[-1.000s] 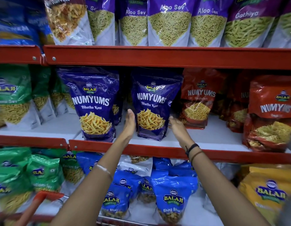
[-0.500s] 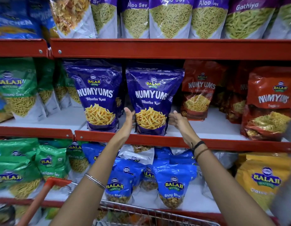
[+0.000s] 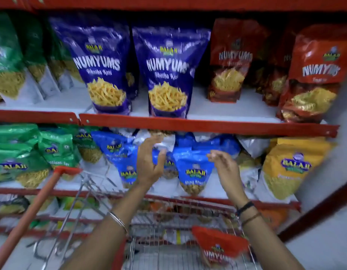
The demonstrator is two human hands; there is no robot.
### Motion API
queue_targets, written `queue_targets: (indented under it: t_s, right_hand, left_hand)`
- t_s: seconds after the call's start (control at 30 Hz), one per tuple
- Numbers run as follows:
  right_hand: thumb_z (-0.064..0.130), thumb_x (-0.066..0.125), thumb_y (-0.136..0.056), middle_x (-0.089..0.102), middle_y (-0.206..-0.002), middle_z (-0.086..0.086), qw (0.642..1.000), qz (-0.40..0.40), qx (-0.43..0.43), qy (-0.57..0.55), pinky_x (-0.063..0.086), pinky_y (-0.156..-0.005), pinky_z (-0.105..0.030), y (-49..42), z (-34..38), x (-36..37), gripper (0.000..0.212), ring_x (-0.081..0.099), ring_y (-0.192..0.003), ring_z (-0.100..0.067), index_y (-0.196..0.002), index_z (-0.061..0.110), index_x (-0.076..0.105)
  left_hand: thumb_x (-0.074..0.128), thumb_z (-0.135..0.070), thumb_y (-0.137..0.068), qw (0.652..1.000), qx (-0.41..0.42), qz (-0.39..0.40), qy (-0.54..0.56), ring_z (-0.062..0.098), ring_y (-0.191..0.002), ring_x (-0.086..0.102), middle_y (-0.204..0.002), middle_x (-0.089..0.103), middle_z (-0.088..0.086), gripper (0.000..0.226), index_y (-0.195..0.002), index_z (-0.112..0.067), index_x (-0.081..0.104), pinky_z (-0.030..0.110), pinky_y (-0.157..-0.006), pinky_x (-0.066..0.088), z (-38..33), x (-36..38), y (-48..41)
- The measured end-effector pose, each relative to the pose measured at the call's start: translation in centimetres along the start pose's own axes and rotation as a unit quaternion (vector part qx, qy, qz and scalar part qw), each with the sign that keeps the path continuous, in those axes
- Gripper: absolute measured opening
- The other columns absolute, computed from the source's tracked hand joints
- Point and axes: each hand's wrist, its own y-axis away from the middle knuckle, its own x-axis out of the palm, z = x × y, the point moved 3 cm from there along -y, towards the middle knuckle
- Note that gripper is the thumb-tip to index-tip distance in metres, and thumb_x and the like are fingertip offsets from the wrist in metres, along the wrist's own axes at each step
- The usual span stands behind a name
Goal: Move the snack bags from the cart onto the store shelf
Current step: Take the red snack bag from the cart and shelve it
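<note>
The head view shows two purple snack bags standing upright at the front of the middle shelf: one purple bag on the left and a second purple bag just beside it, both facing out. Judging by that, part of the stocking is done. What is left shows lower down: a red snack bag lies in the wire cart, near its right side, and more packets seem to sit deeper in the basket, though blur hides what they are.

Both hands are free. The left hand hangs in front of the blue bags on the lower shelf, its grip loosely spread with the fingers curled and nothing in it. The right hand is beside it, its grip also slack and empty.

The red bag lies well below both hands, closer to the right forearm than to either palm, and touches neither. It likely belongs with the red bags standing on the right of the middle shelf, so the next reach probably goes down into the cart.
</note>
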Motion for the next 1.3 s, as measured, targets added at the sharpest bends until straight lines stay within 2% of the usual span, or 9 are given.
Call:
queue_targets:
  t_s: [0.2,0.27,0.33,0.43,0.53,0.73,0.87,1.03,1.3]
  right_hand:
    - [0.035,0.051,-0.090,0.062,-0.071,0.001,0.972,-0.014,0.194,0.135,0.041,-0.057,-0.014,14.7,-15.0,-3.8,0.026,0.058,-0.066,-0.014,-0.076,0.014,0.059]
    - [0.025,0.057,-0.089,0.067,-0.073,-0.010,0.945,0.000,0.277,0.175,0.047,-0.062,-0.026,17.7,-19.3,-5.1,0.022,0.063,-0.072,-0.026,-0.075,0.009,0.062]
    - [0.015,0.063,-0.085,0.068,-0.092,-0.022,0.904,0.025,0.373,0.208,0.049,-0.078,-0.039,18.8,-22.8,-6.2,0.018,0.063,-0.088,-0.035,-0.091,-0.002,0.063]
    - [0.011,0.062,-0.083,0.056,-0.124,-0.027,0.842,0.061,0.488,0.220,0.044,-0.094,-0.038,18.3,-25.7,-7.5,0.059,0.054,-0.114,-0.036,-0.133,-0.005,0.036]
    - [-0.003,0.061,-0.079,0.048,-0.137,-0.022,0.869,0.029,0.469,0.156,0.039,-0.105,-0.046,17.2,-27.4,-7.9,0.067,0.048,-0.123,-0.038,-0.138,0.005,0.031]
    - [0.002,0.063,-0.083,0.067,-0.115,-0.020,0.899,0.021,0.392,0.193,0.044,-0.092,-0.035,16.2,-29.3,-8.3,0.030,0.060,-0.109,-0.034,-0.113,-0.001,0.063]
    - [0.001,0.065,-0.080,0.072,-0.104,-0.020,0.897,0.046,0.355,0.258,0.047,-0.084,-0.032,15.8,-29.3,-8.4,0.023,0.065,-0.100,-0.030,-0.102,0.000,0.069]
    - [0.011,0.071,-0.076,0.074,-0.082,-0.019,0.911,0.022,0.318,0.263,0.053,-0.069,-0.037,15.1,-26.8,-8.8,0.014,0.067,-0.073,-0.028,-0.086,0.002,0.073]
    - [-0.003,0.059,-0.083,0.068,-0.087,-0.007,0.969,0.008,0.236,-0.069,0.058,-0.076,-0.038,13.4,-16.5,-7.9,0.016,0.065,-0.083,-0.022,-0.086,0.012,0.062]
  left_hand:
    - [0.053,-0.035,-0.086,0.965,-0.121,0.225,-0.054,-0.002,-0.102,0.052,-0.106,0.060,0.005,0.034,-0.110,-0.011,0.054,0.006,-0.084,0.037,5.5,3.9,14.5]
    - [0.055,-0.028,-0.086,0.931,-0.223,0.289,-0.032,0.001,-0.103,0.055,-0.105,0.057,-0.002,0.030,-0.112,-0.014,0.052,0.006,-0.077,0.037,7.0,5.6,18.5]
    - [0.057,-0.017,-0.086,0.875,-0.342,0.341,-0.031,0.019,-0.104,0.058,-0.101,0.055,-0.004,0.027,-0.112,-0.013,0.052,0.018,-0.081,0.040,8.4,7.4,22.1]
    - [0.057,-0.010,-0.087,0.754,-0.513,0.412,0.008,0.021,-0.104,0.050,-0.106,0.054,-0.003,0.025,-0.109,-0.017,0.048,0.030,-0.085,0.043,9.5,9.7,25.9]
    - [0.058,-0.004,-0.085,0.661,-0.594,0.458,0.011,0.028,-0.123,0.045,-0.139,0.040,0.014,0.054,-0.135,-0.008,0.036,0.029,-0.082,0.042,9.6,12.0,27.4]
    - [0.049,0.021,-0.079,0.665,-0.644,0.368,0.086,0.035,-0.108,0.051,-0.136,0.044,0.028,0.058,-0.132,-0.002,0.040,0.036,-0.069,0.045,9.4,16.0,27.9]
    - [0.064,0.009,-0.076,0.701,-0.615,0.361,0.016,0.038,-0.111,0.058,-0.120,0.061,0.028,0.039,-0.114,0.006,0.058,0.044,-0.097,0.047,9.9,15.7,27.4]
    - [0.057,0.005,-0.083,0.724,-0.604,0.321,0.091,0.032,-0.103,0.054,-0.100,0.061,0.013,0.029,-0.111,-0.001,0.055,0.040,-0.086,0.042,7.1,14.1,24.9]
    - [0.051,-0.011,-0.091,0.763,-0.584,0.201,0.191,0.035,-0.108,0.058,-0.111,0.059,0.015,0.011,-0.102,-0.012,0.051,0.061,-0.092,0.048,0.4,9.9,18.1]
